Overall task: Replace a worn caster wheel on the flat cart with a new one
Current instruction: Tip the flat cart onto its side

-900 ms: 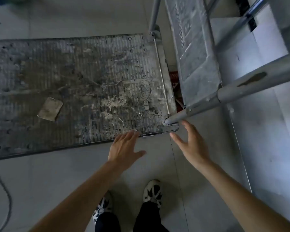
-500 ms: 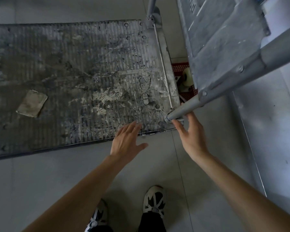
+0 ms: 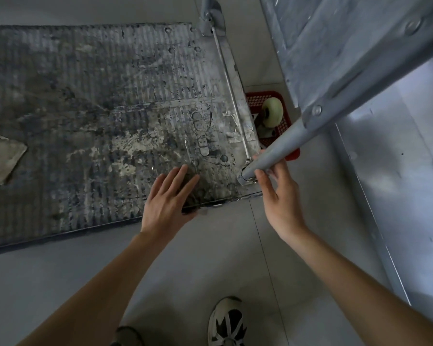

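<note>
The flat cart (image 3: 98, 121) lies deck-up on the grey floor, its ribbed top scuffed and paint-spattered, so none of its fitted casters can be seen from here. Beyond the right hand's fingertips, past the cart's end rail, a red mesh basket (image 3: 254, 101) sits on the floor holding a pale caster wheel (image 3: 273, 116); whether it is the new one or a worn one I cannot tell. The right hand (image 3: 278, 196) is at the foot of the cart's grey handle tube (image 3: 275, 151), fingers straight and spread on either side of it where it meets the deck corner, not yet curled round it. The left hand (image 3: 168, 198) is flat and loose over the near edge of the deck, fingers extended, holding nothing. Well to the left of those fingers a scrap of cardboard (image 3: 4, 159) rests on the deck. As I read it, the job has barely begun: the cart still needs tipping or turning over before any wheel comes off.
</note>
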The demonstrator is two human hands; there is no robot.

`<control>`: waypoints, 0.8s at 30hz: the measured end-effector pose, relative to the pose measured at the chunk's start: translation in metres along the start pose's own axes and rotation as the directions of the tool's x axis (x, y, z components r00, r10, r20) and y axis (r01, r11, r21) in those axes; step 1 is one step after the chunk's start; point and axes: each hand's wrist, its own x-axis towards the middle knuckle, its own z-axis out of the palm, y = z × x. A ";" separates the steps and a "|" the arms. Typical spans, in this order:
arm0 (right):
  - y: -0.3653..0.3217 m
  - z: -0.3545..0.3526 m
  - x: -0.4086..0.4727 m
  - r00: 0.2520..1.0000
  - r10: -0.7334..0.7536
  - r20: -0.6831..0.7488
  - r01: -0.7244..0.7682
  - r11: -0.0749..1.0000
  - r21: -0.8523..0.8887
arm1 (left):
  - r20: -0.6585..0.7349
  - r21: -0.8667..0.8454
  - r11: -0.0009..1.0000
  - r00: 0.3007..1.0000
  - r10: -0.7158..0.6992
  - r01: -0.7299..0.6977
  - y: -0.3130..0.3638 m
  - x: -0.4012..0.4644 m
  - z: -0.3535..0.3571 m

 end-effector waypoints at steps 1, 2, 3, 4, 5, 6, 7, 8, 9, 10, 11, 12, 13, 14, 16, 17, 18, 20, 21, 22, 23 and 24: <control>0.000 0.000 0.001 1.000 0.009 0.006 -0.009 1.000 0.010 | -0.001 0.012 1.000 1.000 0.023 -0.023 -0.003 0.000 0.001; 0.001 0.000 0.002 1.000 0.018 0.011 -0.019 1.000 0.021 | 0.007 0.022 0.999 0.999 0.034 -0.034 -0.004 0.000 0.002; 0.002 0.001 0.003 1.000 0.022 0.013 -0.023 0.999 0.028 | 0.013 0.030 0.999 0.999 0.037 -0.037 -0.004 0.000 0.004; 0.002 0.001 0.003 1.000 0.020 0.008 -0.020 0.999 0.029 | 0.011 0.037 0.999 0.999 0.038 -0.038 -0.004 -0.001 0.004; 0.002 0.001 0.003 1.000 0.014 0.002 -0.014 1.000 0.026 | 0.001 0.045 0.998 0.999 0.042 -0.042 -0.005 0.000 0.005; 0.002 0.001 0.004 1.000 0.005 -0.002 -0.005 1.000 0.019 | -0.007 0.052 0.997 0.999 0.051 -0.051 -0.006 0.000 0.005; 0.001 0.000 0.005 1.000 -0.004 -0.002 0.004 1.000 0.010 | -0.015 0.057 0.997 0.998 0.062 -0.061 -0.007 0.001 0.006; 0.001 -0.001 0.006 1.000 -0.013 0.001 0.013 1.000 0.000 | -0.019 0.061 0.996 0.997 0.071 -0.070 -0.008 0.002 0.006; 0.002 -0.003 0.007 1.000 -0.022 0.003 0.022 1.000 -0.009 | -0.017 0.067 0.995 0.997 0.078 -0.077 -0.008 0.002 0.006; 0.002 -0.005 0.007 1.000 -0.029 0.003 0.029 0.999 -0.013 | -0.009 0.074 0.994 0.997 0.081 -0.081 -0.008 0.002 0.006; 0.001 -0.006 0.008 0.999 -0.034 0.003 0.034 0.999 -0.013 | -0.002 0.082 0.993 0.997 0.081 -0.080 -0.007 0.002 0.005; 0.000 -0.007 0.008 0.999 -0.032 0.002 0.032 0.999 -0.012 | 0.000 0.092 0.993 0.997 0.079 -0.078 -0.006 0.002 0.005; -0.001 -0.008 0.009 1.000 -0.024 0.007 0.024 1.000 -0.009 | 0.006 0.103 0.992 0.997 0.077 -0.077 -0.006 0.001 0.004; -0.001 -0.009 0.009 1.000 -0.018 0.016 0.018 1.000 -0.009 | 0.019 0.113 0.991 0.997 0.075 -0.076 -0.005 0.001 0.004; -0.004 -0.012 0.010 0.999 -0.023 0.025 0.024 1.000 -0.014 | 0.045 0.127 0.989 0.996 0.076 -0.081 -0.004 -0.001 0.002; -0.006 -0.014 0.011 0.999 -0.032 0.031 0.033 0.999 -0.016 | 0.057 0.134 0.988 0.996 0.074 -0.081 -0.004 -0.002 0.000; -0.010 -0.015 0.011 0.998 -0.041 0.037 0.041 0.999 -0.018 | 0.075 0.143 0.986 0.995 0.070 -0.081 -0.004 -0.003 -0.003; -0.019 -0.018 0.014 0.998 -0.046 0.046 0.047 0.999 -0.021 | 0.105 0.158 0.984 0.992 0.067 -0.084 -0.004 -0.003 -0.012; -0.024 -0.019 0.015 0.998 -0.045 0.048 0.046 0.999 -0.021 | 0.120 0.164 0.983 0.991 0.066 -0.086 -0.004 -0.003 -0.018; -0.030 -0.020 0.017 0.998 -0.044 0.045 0.045 0.999 -0.022 | 0.138 0.168 0.982 0.988 0.065 -0.088 -0.004 -0.002 -0.025; -0.037 -0.022 0.020 0.998 -0.047 0.037 0.048 0.999 -0.022 | 0.159 0.167 0.982 0.985 0.064 -0.091 -0.004 0.001 -0.033; -0.044 -0.025 0.024 0.998 -0.050 0.029 0.051 0.998 -0.023 | 0.171 0.165 0.982 0.983 0.064 -0.092 -0.004 0.003 -0.042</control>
